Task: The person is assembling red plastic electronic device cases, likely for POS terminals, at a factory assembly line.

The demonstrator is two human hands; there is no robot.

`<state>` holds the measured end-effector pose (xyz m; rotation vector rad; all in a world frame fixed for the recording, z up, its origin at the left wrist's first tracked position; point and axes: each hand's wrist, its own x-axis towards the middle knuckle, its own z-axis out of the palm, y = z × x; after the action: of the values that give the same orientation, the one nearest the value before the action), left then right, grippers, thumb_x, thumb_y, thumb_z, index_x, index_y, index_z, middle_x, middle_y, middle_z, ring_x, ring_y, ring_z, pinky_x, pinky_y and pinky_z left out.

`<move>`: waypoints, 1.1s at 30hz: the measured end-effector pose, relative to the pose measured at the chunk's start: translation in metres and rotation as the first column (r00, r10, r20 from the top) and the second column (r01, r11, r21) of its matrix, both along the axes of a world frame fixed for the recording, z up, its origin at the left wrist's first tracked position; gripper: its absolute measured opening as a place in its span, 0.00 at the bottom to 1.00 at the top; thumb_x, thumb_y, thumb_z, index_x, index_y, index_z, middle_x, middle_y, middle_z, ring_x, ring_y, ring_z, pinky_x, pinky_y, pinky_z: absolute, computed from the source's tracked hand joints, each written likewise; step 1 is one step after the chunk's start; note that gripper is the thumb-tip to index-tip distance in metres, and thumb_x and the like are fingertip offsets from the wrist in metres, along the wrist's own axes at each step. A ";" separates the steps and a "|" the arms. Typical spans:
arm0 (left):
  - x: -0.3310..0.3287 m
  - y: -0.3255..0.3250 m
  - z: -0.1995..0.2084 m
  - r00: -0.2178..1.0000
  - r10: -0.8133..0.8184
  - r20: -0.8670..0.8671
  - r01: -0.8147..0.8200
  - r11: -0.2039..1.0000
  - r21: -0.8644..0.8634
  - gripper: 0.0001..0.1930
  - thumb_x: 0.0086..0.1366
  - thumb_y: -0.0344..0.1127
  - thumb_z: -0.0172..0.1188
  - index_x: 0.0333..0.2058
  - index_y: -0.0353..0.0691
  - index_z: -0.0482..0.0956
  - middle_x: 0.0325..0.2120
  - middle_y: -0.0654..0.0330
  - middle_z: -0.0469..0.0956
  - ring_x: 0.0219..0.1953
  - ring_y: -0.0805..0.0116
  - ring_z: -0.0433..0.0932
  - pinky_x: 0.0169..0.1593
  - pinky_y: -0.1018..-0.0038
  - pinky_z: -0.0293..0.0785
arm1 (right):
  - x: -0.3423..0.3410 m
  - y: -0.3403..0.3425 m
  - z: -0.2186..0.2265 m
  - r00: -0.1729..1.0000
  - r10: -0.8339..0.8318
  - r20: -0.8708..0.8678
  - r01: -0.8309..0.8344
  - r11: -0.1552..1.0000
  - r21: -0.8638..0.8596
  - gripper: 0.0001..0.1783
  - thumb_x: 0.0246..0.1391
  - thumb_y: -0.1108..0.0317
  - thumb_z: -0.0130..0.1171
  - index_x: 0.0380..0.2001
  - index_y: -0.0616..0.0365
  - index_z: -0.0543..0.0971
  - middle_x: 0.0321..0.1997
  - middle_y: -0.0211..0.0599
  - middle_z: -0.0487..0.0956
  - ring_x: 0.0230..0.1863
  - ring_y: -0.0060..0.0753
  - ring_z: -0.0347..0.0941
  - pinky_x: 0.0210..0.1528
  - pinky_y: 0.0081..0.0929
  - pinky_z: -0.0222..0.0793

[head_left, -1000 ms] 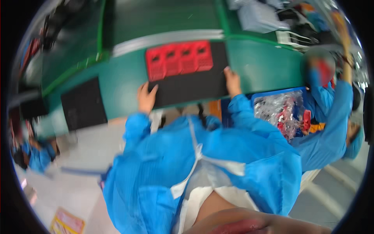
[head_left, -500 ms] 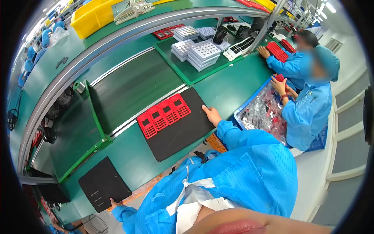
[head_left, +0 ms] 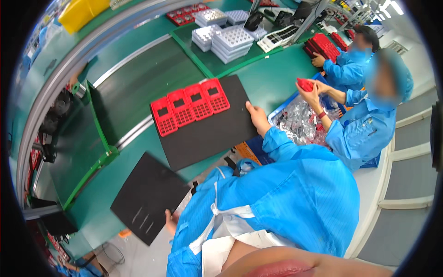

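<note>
A large black board [head_left: 203, 143] carries several red plastic housings [head_left: 198, 100], side by side along its far edge, each with a window and rows of key holes. My right hand [head_left: 259, 119] grips the board's right edge, thumb on top and the other fingers hidden beneath. A second black board [head_left: 147, 198], with a few pale scratches, is tilted over the near edge of the bench at lower left. My left hand [head_left: 171, 222] is closed on its near right edge, its fingers partly hidden.
Stacked white trays [head_left: 232, 41] stand on a green-edged mat at the back. To the right, a blue crate [head_left: 277, 111] holds clear bags and red parts. One co-worker there holds a red part [head_left: 305, 85]; another handles stacked red trays [head_left: 323, 46]. A metal frame bar arches along the left.
The left black board has come off the bench and moved right, toward the larger board, with my left hand on it. The larger board appears raised and tilted, the red housings still on it.
</note>
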<state>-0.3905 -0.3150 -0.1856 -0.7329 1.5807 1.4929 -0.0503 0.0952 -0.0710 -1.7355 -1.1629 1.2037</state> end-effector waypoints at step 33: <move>0.030 0.286 0.063 0.654 -0.635 -0.411 0.715 0.697 0.062 0.33 0.63 0.44 0.58 0.60 0.29 0.61 0.57 0.47 0.65 0.58 0.59 0.64 0.60 0.71 0.58 | 0.009 0.027 -0.062 0.677 0.084 0.731 -0.260 0.957 0.131 0.32 0.51 0.45 0.58 0.44 0.66 0.78 0.48 0.58 0.72 0.51 0.55 0.68 0.53 0.41 0.64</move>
<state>-0.3608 -0.0289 -0.1224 0.3004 1.6508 1.2130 -0.0409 0.1226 -0.1330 -2.0063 -1.8788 0.4078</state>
